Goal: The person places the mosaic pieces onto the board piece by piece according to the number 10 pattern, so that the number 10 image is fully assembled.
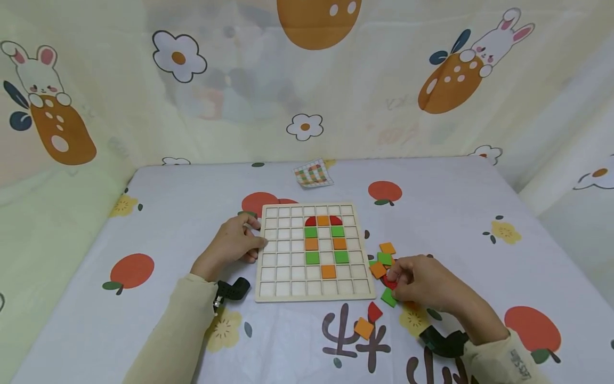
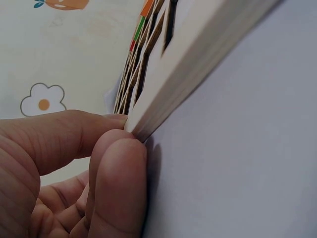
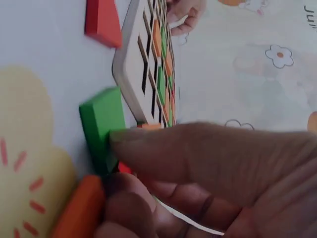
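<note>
A square wooden grid board (image 1: 283, 299) lies on the table, with red, orange and green tiles set in some of its cells. My left hand (image 1: 233, 242) holds the board's left edge; in the left wrist view a thumb and finger meet at the pale wooden rim (image 2: 171, 94). At the board's right side my right hand (image 1: 424, 282) reaches into a loose pile of tiles with bent fingers. A green tile (image 3: 106, 121) is at the thumb tip, and a red piece (image 1: 388, 282) shows by the fingers. Whether any tile is pinched is hidden.
Loose orange tiles (image 1: 387, 248) and a green tile (image 1: 384, 258) lie right of the board. A red quarter-round piece (image 1: 374, 312) and an orange tile (image 1: 364, 328) are near its front right corner. A printed pattern card (image 1: 313, 175) lies behind the board.
</note>
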`<state>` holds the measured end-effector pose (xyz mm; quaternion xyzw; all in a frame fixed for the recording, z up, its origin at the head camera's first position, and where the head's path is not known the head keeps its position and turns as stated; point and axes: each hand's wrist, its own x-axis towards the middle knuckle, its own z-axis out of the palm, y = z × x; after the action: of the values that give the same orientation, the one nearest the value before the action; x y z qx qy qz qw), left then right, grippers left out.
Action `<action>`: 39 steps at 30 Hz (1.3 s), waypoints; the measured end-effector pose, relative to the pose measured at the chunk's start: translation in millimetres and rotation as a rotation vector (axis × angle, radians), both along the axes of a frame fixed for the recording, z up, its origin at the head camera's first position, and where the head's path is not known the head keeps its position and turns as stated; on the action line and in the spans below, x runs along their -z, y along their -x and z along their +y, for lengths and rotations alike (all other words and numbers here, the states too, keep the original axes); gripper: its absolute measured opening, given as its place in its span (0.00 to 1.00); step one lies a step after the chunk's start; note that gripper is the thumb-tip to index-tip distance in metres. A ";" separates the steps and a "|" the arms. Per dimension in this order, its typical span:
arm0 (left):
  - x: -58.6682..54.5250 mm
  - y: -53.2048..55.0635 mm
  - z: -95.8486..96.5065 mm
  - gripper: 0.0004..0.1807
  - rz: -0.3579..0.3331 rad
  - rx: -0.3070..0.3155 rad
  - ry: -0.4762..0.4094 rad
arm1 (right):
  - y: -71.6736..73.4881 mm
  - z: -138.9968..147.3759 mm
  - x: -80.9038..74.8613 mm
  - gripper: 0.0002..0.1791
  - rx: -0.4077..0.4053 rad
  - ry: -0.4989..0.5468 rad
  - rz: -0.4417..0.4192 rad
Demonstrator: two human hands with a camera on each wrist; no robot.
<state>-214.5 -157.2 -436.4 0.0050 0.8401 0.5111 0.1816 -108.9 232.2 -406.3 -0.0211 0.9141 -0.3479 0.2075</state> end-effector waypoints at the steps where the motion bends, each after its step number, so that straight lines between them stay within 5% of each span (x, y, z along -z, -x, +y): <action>1: -0.1 0.0 -0.3 0.20 -0.001 0.000 0.001 | 0.3 0.3 0.9 0.10 0.002 -0.002 0.011; 6: -1.5 1.4 -1.8 0.20 0.007 -0.001 0.000 | 2.0 -1.2 0.9 0.08 0.017 -0.047 0.080; 16: 0.1 1.4 -3.1 0.21 -0.001 -0.004 -0.001 | 2.3 -4.3 -2.2 0.08 0.014 -0.062 0.044; 27: -0.4 1.1 -1.5 0.20 0.009 -0.006 0.008 | 0.4 -5.1 -3.0 0.10 -0.013 -0.129 0.098; 32: 0.2 1.3 -0.2 0.20 0.011 -0.011 0.010 | 2.6 0.7 -3.9 0.07 0.028 -0.055 0.097; 39: 1.4 1.5 0.5 0.21 0.006 -0.007 0.015 | 16.7 -5.1 -7.7 0.06 0.029 0.260 0.006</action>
<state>-216.0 -156.7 -437.8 0.0023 0.8446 0.5052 0.1775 -125.6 227.0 -398.6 -0.0358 0.8620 -0.4665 0.1952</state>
